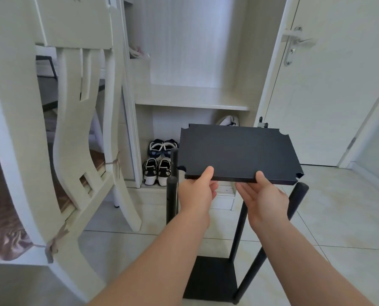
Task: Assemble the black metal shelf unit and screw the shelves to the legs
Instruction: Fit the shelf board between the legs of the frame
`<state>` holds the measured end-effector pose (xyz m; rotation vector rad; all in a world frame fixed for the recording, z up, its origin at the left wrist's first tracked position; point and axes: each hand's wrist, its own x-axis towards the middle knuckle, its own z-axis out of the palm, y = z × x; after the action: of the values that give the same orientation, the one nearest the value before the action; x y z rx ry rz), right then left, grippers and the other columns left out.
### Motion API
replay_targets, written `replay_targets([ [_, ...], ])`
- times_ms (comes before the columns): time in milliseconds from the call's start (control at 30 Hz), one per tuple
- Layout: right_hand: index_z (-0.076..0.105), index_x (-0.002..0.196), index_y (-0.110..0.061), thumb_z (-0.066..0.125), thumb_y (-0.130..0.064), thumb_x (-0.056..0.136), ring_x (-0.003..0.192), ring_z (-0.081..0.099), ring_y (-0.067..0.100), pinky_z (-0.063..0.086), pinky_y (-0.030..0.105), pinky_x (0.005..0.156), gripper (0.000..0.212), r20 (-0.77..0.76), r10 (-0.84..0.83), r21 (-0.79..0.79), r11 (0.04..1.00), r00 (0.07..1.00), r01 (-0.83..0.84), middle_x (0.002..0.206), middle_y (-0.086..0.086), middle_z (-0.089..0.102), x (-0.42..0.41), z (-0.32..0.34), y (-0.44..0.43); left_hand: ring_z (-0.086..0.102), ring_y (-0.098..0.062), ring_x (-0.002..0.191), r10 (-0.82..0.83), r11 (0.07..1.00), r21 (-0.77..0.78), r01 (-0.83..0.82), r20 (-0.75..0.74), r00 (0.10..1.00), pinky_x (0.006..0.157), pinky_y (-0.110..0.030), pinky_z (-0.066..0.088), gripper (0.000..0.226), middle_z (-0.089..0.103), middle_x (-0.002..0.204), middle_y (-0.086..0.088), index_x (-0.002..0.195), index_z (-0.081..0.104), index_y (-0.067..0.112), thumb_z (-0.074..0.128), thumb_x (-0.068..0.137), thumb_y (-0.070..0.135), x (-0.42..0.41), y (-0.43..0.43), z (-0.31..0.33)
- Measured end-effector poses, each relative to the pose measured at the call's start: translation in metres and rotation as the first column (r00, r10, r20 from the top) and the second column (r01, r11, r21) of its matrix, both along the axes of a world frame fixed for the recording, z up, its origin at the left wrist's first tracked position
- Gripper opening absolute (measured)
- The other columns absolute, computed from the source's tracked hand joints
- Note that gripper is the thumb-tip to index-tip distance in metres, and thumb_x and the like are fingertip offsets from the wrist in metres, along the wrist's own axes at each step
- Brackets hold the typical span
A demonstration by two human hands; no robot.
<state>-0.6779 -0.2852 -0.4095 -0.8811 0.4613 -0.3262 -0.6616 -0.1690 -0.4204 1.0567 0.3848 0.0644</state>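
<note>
A flat black metal shelf [239,151] with notched corners hovers level above the frame. My left hand [197,191] grips its near edge, thumb on top and fingers underneath. My right hand [263,195] holds the same edge further right, thumb on top, palm under it. Below stand black round legs: two at the left [172,195], one at the right [297,202], and another [239,230] behind my right forearm. They rise from a lower black shelf [213,279] on the floor. The held shelf is above the leg tops, not seated on them.
A white wooden chair [78,140] with a mauve cushion stands close on the left. Two pairs of shoes [160,160] sit in the bottom of an open white cabinet [195,100] ahead. A white door [330,85] with a metal handle is at the right. The floor is pale tile.
</note>
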Motion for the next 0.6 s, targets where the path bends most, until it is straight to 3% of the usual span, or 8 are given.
replay_targets([
  [100,0.062,0.097,-0.005,0.066,-0.016,0.098,0.074,0.077,0.027,0.063,0.030,0.067,0.012,-0.020,-0.024,-0.009,1.000,1.000,0.024,0.090,0.018,0.074,-0.001,-0.002,-0.001,0.071,-0.012,0.075,0.016,1.000,-0.002,-0.016,-0.026,1.000,0.065,-0.025,0.055,0.020,0.074,0.074,0.001,0.090,0.069,0.014,0.077,0.084,0.031,-0.002,-0.002,-0.003],
  [600,0.063,0.095,-0.008,0.070,-0.019,0.096,0.072,0.077,0.027,0.063,0.034,0.069,0.013,-0.108,-0.046,-0.092,0.995,0.993,0.036,0.086,0.016,0.075,-0.025,-0.006,-0.005,0.072,-0.015,0.077,-0.009,1.000,-0.026,0.005,-0.139,0.990,0.064,-0.025,0.058,0.028,0.074,0.087,-0.009,0.095,0.065,0.009,0.079,0.082,0.030,-0.031,-0.001,-0.005],
])
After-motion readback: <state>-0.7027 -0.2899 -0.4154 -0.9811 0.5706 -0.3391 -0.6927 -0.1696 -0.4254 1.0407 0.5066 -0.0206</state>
